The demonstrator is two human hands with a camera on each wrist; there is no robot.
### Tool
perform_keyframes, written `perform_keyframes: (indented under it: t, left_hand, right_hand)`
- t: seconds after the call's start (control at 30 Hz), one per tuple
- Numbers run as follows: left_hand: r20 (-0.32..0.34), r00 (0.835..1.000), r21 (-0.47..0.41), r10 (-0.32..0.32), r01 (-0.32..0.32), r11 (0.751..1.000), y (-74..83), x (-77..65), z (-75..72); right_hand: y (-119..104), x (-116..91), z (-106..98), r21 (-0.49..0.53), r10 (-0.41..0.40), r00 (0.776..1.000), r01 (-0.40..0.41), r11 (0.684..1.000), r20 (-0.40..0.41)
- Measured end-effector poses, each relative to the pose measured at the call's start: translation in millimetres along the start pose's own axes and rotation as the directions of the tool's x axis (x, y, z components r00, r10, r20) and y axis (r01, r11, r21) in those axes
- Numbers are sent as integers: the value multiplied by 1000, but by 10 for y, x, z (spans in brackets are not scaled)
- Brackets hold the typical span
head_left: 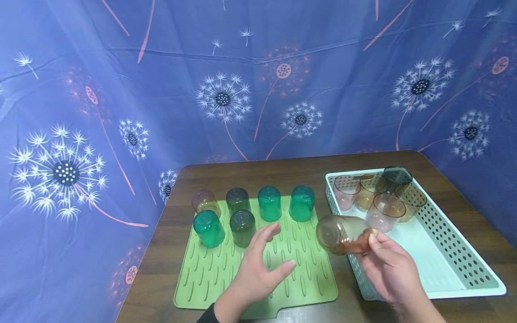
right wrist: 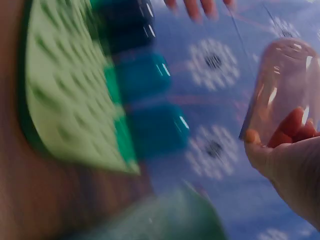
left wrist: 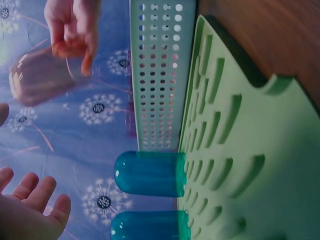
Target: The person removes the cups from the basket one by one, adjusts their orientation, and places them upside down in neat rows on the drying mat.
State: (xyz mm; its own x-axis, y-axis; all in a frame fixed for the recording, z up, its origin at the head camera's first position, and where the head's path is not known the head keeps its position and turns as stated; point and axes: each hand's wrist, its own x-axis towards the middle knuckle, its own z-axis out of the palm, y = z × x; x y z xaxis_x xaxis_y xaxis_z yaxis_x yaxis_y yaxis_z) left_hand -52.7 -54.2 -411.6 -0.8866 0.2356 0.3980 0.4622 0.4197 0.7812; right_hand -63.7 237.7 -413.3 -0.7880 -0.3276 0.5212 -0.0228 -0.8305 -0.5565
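Note:
My right hand (head_left: 389,267) pinches a clear brownish tumbler (head_left: 337,233) near its rim, with fingers inside its mouth in the right wrist view. The tumbler lies sideways in the air between the mat and the basket, base pointing left. My left hand (head_left: 258,273) hovers over the green drying mat (head_left: 210,282), fingers spread and holding nothing. Upside down on the mat stand several tumblers: green ones (head_left: 208,229), dark grey ones (head_left: 242,229) and a purplish-amber one (head_left: 205,202). Two green tumblers (left wrist: 150,172) also show in the left wrist view.
A pale mint basket (head_left: 440,278) with perforated walls stands right of the mat. Several tumblers stand mouth up at its far end, pinkish (head_left: 381,220), amber (head_left: 371,188) and dark (head_left: 397,175). Behind the wooden table (head_left: 161,269) hangs a blue dandelion-print cloth (head_left: 343,112).

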Motion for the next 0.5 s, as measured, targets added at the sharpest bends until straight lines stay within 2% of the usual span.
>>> perform_keyframes:
  t: [0.1, 0.2, 0.3, 0.4, 0.5]
  left_hand:
    - [30, 1000, -28, 9, -8, 1000, 32, -5, 36]
    - [62, 998, -52, 18, -15, 999, 51, 0, 101]
    - [98, 995, -64, -4, 10, 998, 77, 3, 165]
    - [130, 991, -69, -44, 53, 996, 100, 6, 212]
    - [134, 988, -66, -77, 87, 994, 118, 8, 237]
  right_hand:
    - [192, 33, 82, 135, 128, 992, -128, 982, 10]
    - [346, 47, 138, 269, 242, 970, -237, 934, 13]
    - [486, 61, 165, 330, 308, 951, -304, 894, 42]
    - [602, 68, 179, 346, 356, 932, -355, 869, 64]
    - [666, 65, 188, 363, 401, 915, -387, 848, 38]
